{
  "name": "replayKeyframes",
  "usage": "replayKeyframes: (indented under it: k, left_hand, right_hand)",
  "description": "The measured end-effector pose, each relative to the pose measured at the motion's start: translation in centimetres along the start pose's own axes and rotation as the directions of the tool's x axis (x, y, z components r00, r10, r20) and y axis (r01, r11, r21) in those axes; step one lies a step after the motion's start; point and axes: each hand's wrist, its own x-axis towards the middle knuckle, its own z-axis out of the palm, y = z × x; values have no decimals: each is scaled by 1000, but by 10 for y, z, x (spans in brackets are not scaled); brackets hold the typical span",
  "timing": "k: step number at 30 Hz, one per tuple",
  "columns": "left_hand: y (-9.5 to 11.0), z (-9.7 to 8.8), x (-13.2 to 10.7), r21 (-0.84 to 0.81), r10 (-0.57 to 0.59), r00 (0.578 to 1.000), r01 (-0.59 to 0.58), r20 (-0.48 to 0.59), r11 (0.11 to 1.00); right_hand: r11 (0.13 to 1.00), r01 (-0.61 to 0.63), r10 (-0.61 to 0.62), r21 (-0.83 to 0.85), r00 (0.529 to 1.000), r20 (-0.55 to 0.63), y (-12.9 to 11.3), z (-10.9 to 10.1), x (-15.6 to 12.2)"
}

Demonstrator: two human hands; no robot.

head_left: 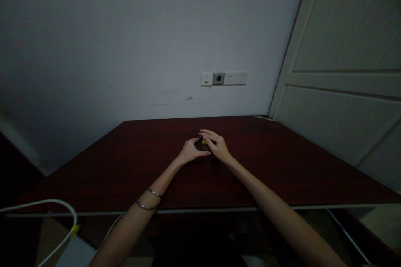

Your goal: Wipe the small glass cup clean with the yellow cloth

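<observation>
Forearms (272, 196) are cut off at btm edge; 2 bracelets (145, 207) worn on L one. Small dark obj. (206, 147) is clasped btwn L hand (189, 150) & R hand (219, 148), near middle of table (266, 158); mostly hidden by fingers, can't be ID'd. Whether table's touched by it can't be told. White cable (50, 200) cut off at L edge.

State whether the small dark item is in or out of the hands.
In: the left hand and right hand enclose the dark item from both sides. Whether it also touches the tabletop, I cannot tell.
</observation>
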Motion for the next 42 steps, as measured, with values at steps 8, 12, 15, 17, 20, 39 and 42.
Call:
replayKeyframes:
  k: [8, 12, 15, 17, 20, 39, 42]
  left_hand:
    - [0, 2, -1, -72, 17, 998, -13, 53, 997]
    - [-4, 3, 0, -146, 21, 999, -17, 29, 989]
    - [-5, 3, 1, -142, 2, 1000, -4, -14, 990]
    - [-7, 2, 1, -128, -12, 999, 7, -36, 992]
    - [-10, 1, 3, -120, -11, 999, 5, -51, 993]
    - [-4, -7, 6, -456, -369, 923, 378, 113, 806]
    - [-5, -8, 7, -472, -376, 922, 373, 92, 799]
  right_hand:
    - [883, -366, 370, 295, 928, 43, 18, -8, 10]
    - [869, -380, 393, 318, 919, 23, 18, -9, 11]
    - [948, -223, 234, 226, 972, -22, 8, -8, 7]
    - [989, -58, 59, 135, 998, -5, -1, -7, 4]
    - [995, 73, -76, 67, 996, 36, -10, -6, 0]
    - [994, -110, 107, 2, 971, 215, 16, -44, 13]
    - [997, -55, 71, -56, 930, 361, 16, -37, 8]
